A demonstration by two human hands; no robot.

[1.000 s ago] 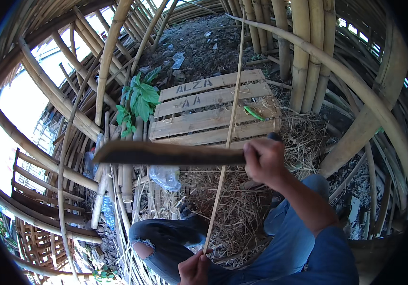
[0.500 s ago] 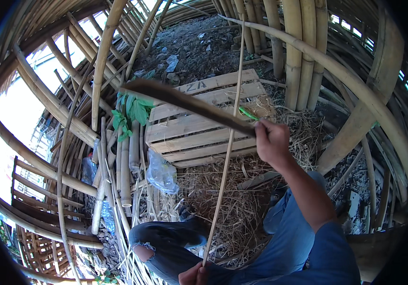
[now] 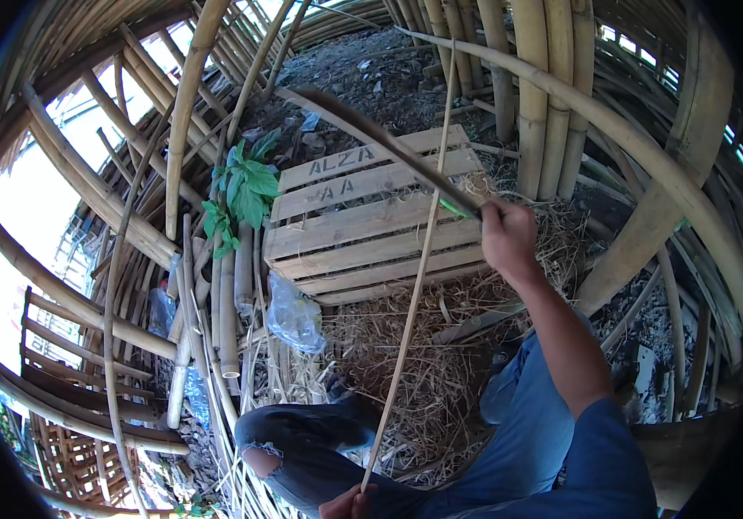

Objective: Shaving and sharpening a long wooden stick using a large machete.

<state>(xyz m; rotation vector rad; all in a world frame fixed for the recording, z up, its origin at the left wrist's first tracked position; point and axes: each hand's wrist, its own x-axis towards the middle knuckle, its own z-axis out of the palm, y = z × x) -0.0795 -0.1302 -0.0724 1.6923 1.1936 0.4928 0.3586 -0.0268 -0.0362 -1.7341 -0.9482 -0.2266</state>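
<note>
The left hand (image 3: 347, 504) is low down, at 6 o'clock. Its grip pinches the near end of a long, thin, pale tan wooden strip (image 3: 415, 296). The strip goes up from there, to between 12 and 1 o'clock.

The right hand (image 3: 508, 245) is at 3 o'clock. Its grip is curled tight around the end of a long, dark, flat-bladed knife (image 3: 402, 157). The blade is blurry and points to 10 o'clock from that hand. It crosses the strip in this view, but I cannot tell if they touch.

Behind both is a light brown wooden crate with flat slats (image 3: 328, 232). A leafy green plant (image 3: 250, 183) is at 10 o'clock, a crumpled clear plastic bag (image 3: 293, 316) is at 8, and dry tan straw (image 3: 436, 385) is at 5.
</note>
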